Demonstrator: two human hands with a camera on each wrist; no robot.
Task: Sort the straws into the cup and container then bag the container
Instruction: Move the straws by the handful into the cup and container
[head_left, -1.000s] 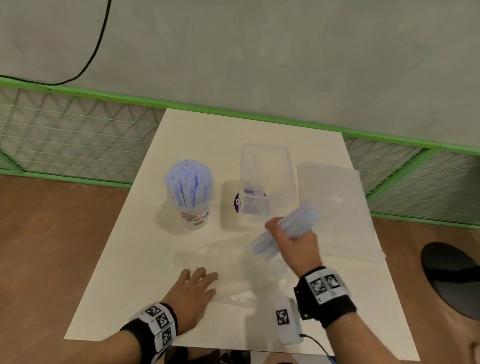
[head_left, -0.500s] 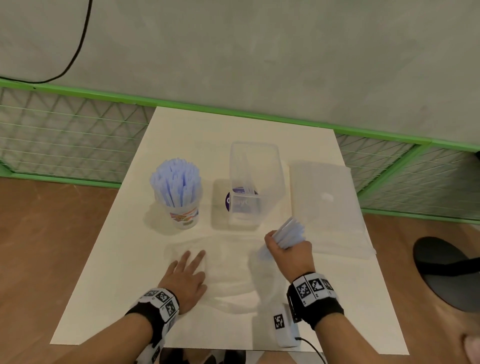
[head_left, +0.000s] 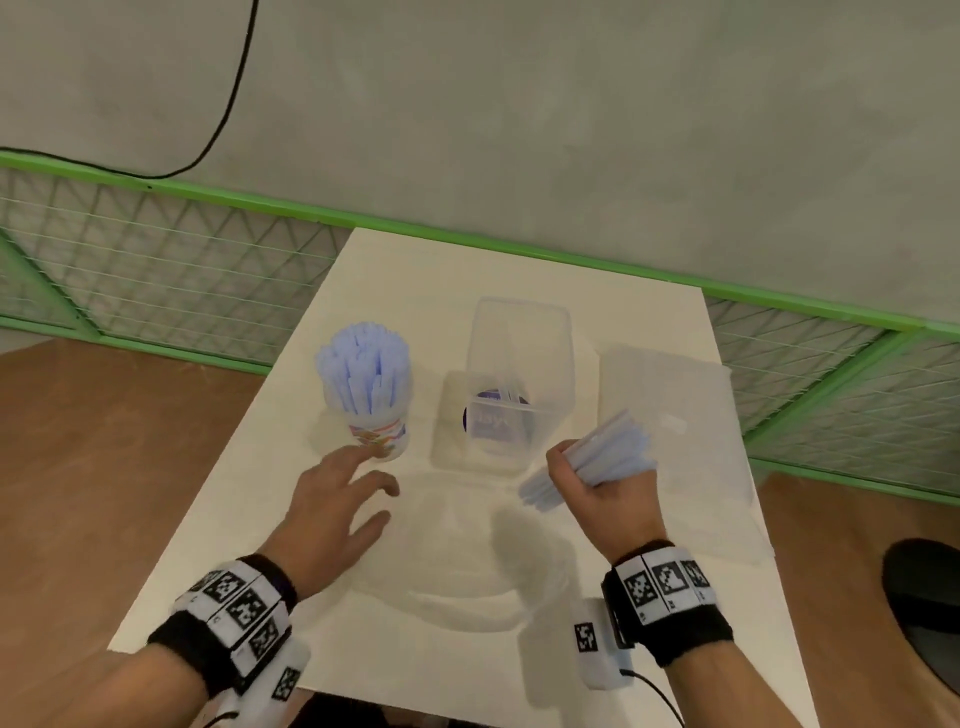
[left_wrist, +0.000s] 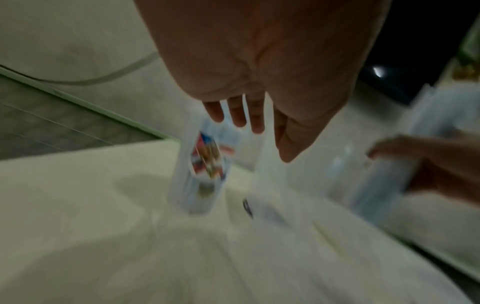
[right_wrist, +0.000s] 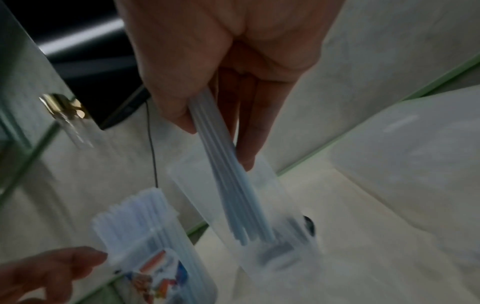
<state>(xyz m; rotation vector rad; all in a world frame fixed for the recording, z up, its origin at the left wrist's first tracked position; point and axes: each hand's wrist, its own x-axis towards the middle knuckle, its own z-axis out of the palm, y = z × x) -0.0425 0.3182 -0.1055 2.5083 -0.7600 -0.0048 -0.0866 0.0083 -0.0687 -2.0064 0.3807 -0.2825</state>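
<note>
A printed cup (head_left: 378, 432) packed with pale blue straws (head_left: 363, 364) stands at the table's left. To its right is a tall clear container (head_left: 519, 379), seemingly holding a few clear straws. My right hand (head_left: 602, 488) grips a bundle of pale straws (head_left: 608, 457) just right of the container's base; the right wrist view shows the straw bundle (right_wrist: 228, 181) pointing toward the container (right_wrist: 259, 226). My left hand (head_left: 337, 499) hovers with fingers spread, its fingertips close to the cup's base; the left wrist view shows the same cup (left_wrist: 202, 174) beyond the straight fingers.
A clear plastic bag (head_left: 467, 561) lies flat on the white table (head_left: 467, 270) between my hands. Another clear sheet or bag (head_left: 675, 447) lies at the right. A green mesh fence (head_left: 156, 270) runs behind. A dark object (head_left: 930, 603) sits on the floor at right.
My left hand lifted off the flat bag and moved forward toward the cup. The right hand, still holding the straw bundle, shifted slightly and tilted it.
</note>
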